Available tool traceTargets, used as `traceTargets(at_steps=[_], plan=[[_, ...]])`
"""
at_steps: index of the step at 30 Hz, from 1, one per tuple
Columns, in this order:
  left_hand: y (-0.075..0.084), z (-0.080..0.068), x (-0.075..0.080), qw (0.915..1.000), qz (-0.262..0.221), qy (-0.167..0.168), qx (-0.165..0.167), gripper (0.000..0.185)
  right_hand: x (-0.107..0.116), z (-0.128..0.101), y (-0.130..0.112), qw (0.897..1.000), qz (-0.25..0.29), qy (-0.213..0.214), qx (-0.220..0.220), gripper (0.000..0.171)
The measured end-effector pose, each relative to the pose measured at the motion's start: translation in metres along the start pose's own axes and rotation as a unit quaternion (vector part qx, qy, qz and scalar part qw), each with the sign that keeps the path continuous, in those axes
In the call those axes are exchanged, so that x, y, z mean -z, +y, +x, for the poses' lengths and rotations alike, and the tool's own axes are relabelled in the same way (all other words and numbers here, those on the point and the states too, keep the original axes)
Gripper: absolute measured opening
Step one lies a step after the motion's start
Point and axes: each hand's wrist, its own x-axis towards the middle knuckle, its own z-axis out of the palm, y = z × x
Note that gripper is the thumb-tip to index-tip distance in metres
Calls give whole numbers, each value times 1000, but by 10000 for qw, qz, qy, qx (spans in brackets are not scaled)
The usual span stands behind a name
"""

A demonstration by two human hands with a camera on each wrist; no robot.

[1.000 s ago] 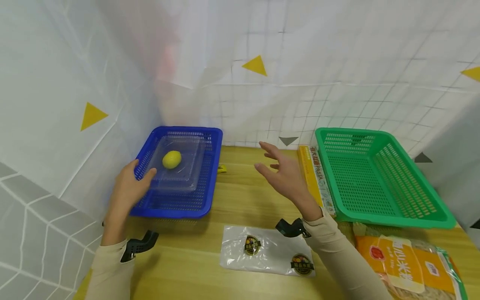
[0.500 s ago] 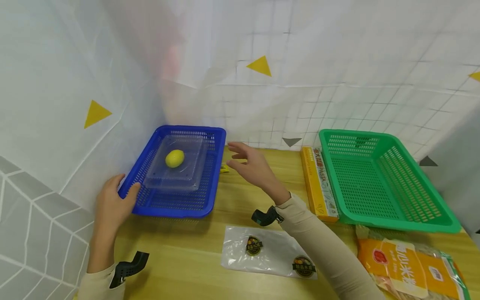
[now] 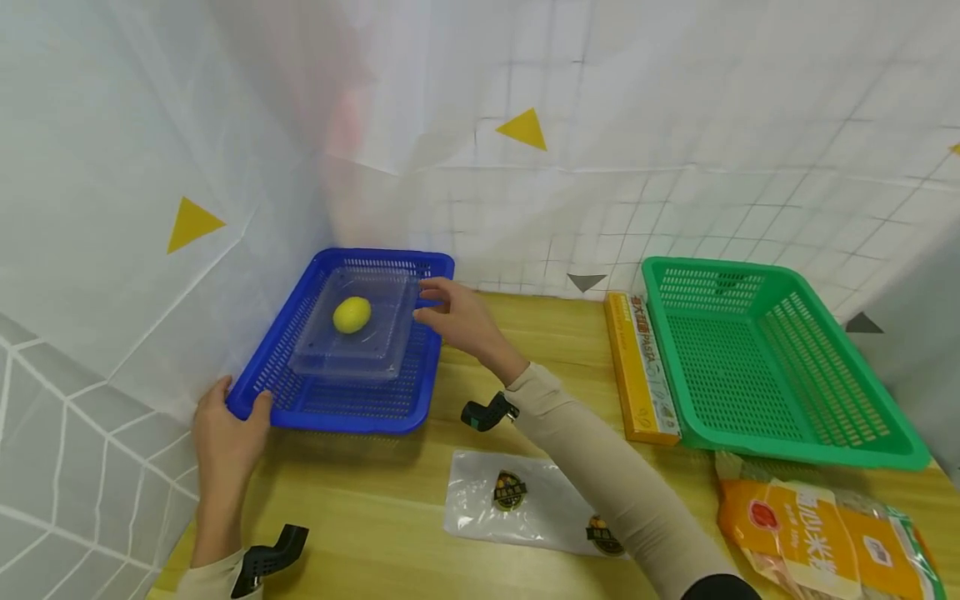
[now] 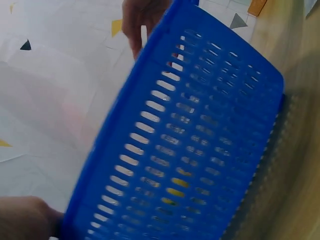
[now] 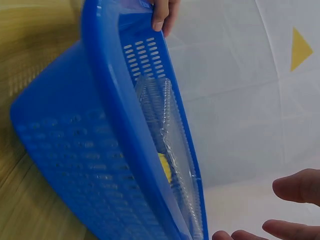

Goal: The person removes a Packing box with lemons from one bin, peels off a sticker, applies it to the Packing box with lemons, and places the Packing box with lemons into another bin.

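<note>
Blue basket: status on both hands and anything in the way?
Left hand grips the blue basket at its near left corner. Right hand open at its right rim. Clear box with lemon inside. Nothing blocking.

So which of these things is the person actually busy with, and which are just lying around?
In use:
- blue basket, left hand gripping its near corner
- clear box with a lemon inside it, right hand at its edge

Lying about:
- green basket
- yellow pasta box
- noodle packet
- clear bag with stickers
</note>
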Motion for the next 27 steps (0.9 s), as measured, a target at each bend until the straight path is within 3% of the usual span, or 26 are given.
traceTargets(at_steps=[6,11,15,21,23,27], plan=[[-8,-3,-13,9919,-731,955,397,46,-21,17,-4,9992,-60,-69,-380,62],[-15,-2,-24,9739,-1664,1357,730,40,-38,30,-3,9967,-393,18,-710,69],[-17,-1,-28,9576,-2264,1537,895,39,-51,36,-4,9941,-533,58,-940,77],[-13,-4,-30,9379,-2864,1645,1059,39,-66,37,-6,9899,-195,119,-1399,87],[-11,-4,-30,9335,-2982,1684,1066,39,-71,37,-6,9879,-18,98,-1551,90],[-10,-4,-31,9323,-3029,1693,1018,38,-78,39,-6,9791,496,141,-1969,96]])
